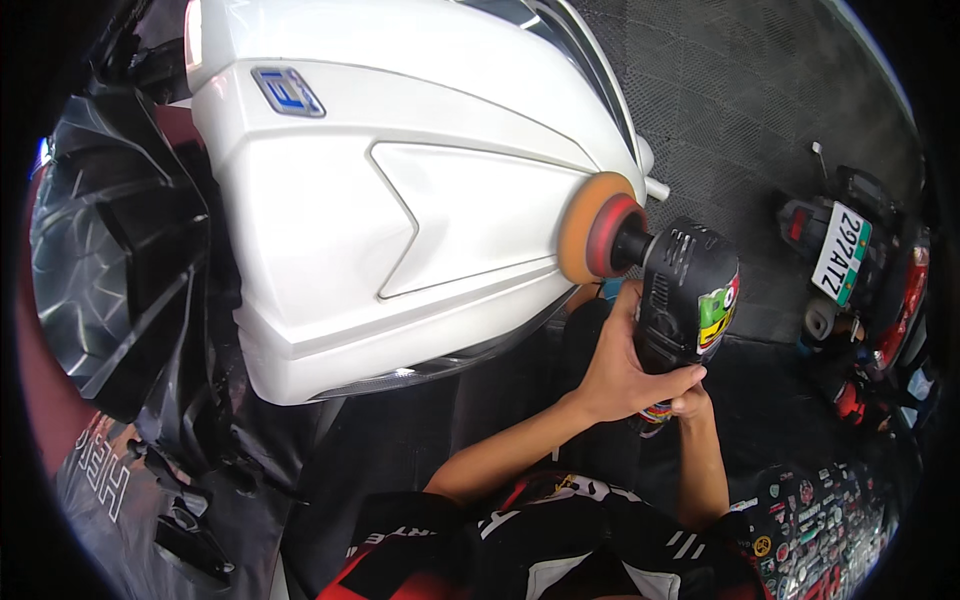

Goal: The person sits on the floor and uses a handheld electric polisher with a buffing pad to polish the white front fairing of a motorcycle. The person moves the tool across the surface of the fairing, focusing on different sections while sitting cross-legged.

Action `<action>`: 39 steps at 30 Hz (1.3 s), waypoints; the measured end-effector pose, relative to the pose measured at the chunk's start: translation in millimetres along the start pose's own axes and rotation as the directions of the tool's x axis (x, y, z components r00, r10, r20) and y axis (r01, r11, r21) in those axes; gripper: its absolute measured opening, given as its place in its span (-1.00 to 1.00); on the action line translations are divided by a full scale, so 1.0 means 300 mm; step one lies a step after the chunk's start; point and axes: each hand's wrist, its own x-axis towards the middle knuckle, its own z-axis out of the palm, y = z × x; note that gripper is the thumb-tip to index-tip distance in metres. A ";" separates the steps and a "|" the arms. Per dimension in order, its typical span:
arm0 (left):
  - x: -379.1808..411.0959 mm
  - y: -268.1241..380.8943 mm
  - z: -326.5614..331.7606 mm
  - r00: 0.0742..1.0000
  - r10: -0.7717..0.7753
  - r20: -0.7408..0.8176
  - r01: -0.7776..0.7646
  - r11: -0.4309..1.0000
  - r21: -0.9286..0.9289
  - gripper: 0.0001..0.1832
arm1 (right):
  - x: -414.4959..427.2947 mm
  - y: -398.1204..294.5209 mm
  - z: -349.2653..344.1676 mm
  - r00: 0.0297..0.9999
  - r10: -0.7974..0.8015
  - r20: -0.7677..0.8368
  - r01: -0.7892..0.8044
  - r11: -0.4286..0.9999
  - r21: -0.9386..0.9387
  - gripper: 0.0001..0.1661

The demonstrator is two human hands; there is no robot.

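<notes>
A black handheld polisher (pixel 682 292) with a colourful sticker stands upright in both my hands. My left hand (pixel 619 367) wraps round its body just below the head, the thumb across the front. Lower down, my right hand (pixel 691 403) grips the handle, largely hidden behind the tool and my left hand. The polisher's orange foam pad (pixel 581 229), on a red backing plate, rests against the narrowing end of a glossy white motorcycle body panel (pixel 472 217). A blue and silver emblem (pixel 289 91) sits on the panel's wider end.
Black plastic fairing parts (pixel 142 262) lie left of the white panel. Textured dark floor tiles (pixel 720 97) extend at the upper right. A parked motorcycle (pixel 862 195) with a licence plate stands at the right. A sticker-covered surface (pixel 817 525) is at the lower right.
</notes>
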 end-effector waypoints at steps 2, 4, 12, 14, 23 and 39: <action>-0.006 0.004 0.026 0.999 -0.040 -0.027 0.039 0.998 -0.046 -0.03 | -0.011 -0.021 0.019 0.997 0.046 0.062 -0.050 0.997 0.051 0.28; -0.046 0.056 0.043 0.988 -0.102 -0.118 0.098 0.994 -0.041 -0.04 | -0.008 -0.070 0.073 0.985 0.093 0.146 -0.106 0.991 0.083 0.27; -0.108 0.390 0.000 0.966 -0.171 -0.193 0.159 0.984 -0.075 -0.13 | 0.074 -0.262 0.373 0.865 0.083 0.495 -0.024 0.992 -0.124 0.04; -0.120 0.380 0.040 0.955 -0.164 -0.248 0.158 0.986 -0.048 -0.12 | 0.039 -0.279 0.344 0.876 0.137 0.463 -0.094 0.989 -0.115 0.02; -0.021 0.334 0.069 0.936 -0.041 -0.350 -0.040 0.975 -0.220 -0.04 | 0.108 -0.351 0.349 0.894 0.060 0.444 0.101 0.938 -0.331 -0.15; 0.147 -0.083 0.183 0.898 -0.389 -0.206 0.399 0.917 0.008 -0.52 | -0.072 -0.209 0.037 0.958 0.070 -0.278 -0.084 0.996 -0.038 -0.45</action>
